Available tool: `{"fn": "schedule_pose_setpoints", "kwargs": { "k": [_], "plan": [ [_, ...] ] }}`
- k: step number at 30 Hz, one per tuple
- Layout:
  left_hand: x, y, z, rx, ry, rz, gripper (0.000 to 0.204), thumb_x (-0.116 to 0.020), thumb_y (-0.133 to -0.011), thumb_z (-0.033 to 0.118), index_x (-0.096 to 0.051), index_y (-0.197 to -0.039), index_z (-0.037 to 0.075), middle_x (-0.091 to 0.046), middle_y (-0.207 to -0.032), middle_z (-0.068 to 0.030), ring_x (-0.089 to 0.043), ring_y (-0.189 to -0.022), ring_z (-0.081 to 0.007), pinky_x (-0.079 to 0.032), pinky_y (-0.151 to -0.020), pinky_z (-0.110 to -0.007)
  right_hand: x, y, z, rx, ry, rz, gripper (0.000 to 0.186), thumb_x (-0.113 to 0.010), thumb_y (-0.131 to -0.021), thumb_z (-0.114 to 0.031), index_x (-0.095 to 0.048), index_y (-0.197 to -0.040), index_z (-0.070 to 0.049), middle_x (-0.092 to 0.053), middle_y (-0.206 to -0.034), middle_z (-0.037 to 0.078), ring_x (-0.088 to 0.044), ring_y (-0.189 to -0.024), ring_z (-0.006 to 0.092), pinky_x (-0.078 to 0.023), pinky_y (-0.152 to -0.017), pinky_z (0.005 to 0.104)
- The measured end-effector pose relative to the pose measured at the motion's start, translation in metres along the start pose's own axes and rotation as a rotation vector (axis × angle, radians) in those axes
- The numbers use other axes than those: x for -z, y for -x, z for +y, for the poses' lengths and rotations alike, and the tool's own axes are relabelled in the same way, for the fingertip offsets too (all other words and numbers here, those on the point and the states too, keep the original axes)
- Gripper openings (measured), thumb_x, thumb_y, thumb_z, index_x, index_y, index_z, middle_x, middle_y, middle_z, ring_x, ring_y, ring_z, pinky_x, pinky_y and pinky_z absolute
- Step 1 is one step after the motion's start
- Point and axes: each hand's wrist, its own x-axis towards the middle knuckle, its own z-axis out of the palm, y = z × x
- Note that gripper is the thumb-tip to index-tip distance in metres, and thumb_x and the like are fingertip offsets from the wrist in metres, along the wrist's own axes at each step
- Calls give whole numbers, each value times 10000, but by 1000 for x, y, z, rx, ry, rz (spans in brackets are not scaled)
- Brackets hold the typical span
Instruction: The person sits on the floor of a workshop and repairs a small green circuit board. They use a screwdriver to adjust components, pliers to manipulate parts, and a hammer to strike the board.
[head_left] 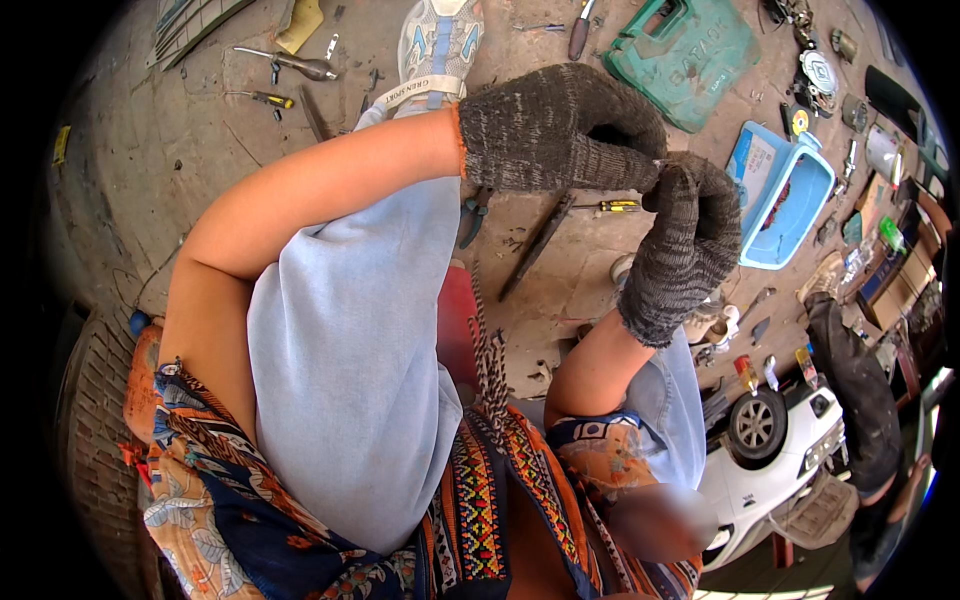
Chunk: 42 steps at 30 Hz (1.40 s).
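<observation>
A boldly patterned shirt (pixel 480 500), cut off at 6 o'clock, spans the foreground. Toward 2 o'clock, the left hand (pixel 565 130) and right hand (pixel 695 235), in dark ribbed-knit gloves, meet with curled fingers; whether they grasp anything cannot be told. Just off their fingertips, toward 7 o'clock, a slim yellow-and-black screwdriver (pixel 620 206) lies on the gritty floor (pixel 150 150). A glossy blue tub (pixel 808 215), contents indistinct, sits nearer 3 o'clock.

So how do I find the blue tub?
Start at the big green case, right of top centre. Below and right of it, pictured beside the gloved right hand, sits the tub. Light blue sides set it apart from the case.
</observation>
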Motion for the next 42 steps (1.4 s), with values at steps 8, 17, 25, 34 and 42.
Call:
{"fn": "schedule_pose_setpoints", "kwargs": {
  "k": [8, 17, 25, 34, 42],
  "plan": [
    [6, 2, 4, 60, 20, 6, 258, -662, -825, 212, -647, -981, 7, -649, -858, -67, -596, -816, -112, -496, -742, -269, 6, -1, 9, -27, -128, -111, 132, -645, -810, -26, -614, -931, 17, -628, -869, 89, -587, -755, 142, -488, -678, 262],
    [5, 6, -16, 9, 376, 34, 252, -627, -848, 199, -628, -990, -9, -647, -903, -91, -608, -823, -126, -501, -744, -286, -6, -3, 19, 79, -153, -129, 123, -638, -783, 39, -592, -891, 5, -614, -884, 78, -581, -806, 146, -495, -723, 270],
    [15, 5, -35, -275, -67, 211, 229, -602, -850, 183, -603, -1000, 11, -613, -929, -101, -602, -833, -208, -482, -781, -339, -23, -33, 19, -164, -216, -127, 133, -622, -849, -94, -605, -934, 7, -617, -855, 63, -551, -715, 113, -465, -657, 255],
    [30, 12, -93, 204, -402, 193, 252, -555, -830, 266, -613, -964, 60, -632, -897, -113, -611, -844, -230, -468, -774, -342, -123, -187, 27, 381, 498, 48, 242, -656, -817, -203, -659, -943, 4, -673, -877, 118, -626, -785, 182, -483, -739, 295],
    [32, 26, -114, 376, -537, -109, 243, -553, -805, 261, -622, -920, 58, -627, -882, -158, -597, -825, -318, -458, -735, -394, -106, -185, 25, 249, 510, 67, 298, -688, -797, -238, -660, -947, 18, -672, -831, 104, -602, -738, 160, -476, -694, 278]
  ]
}}
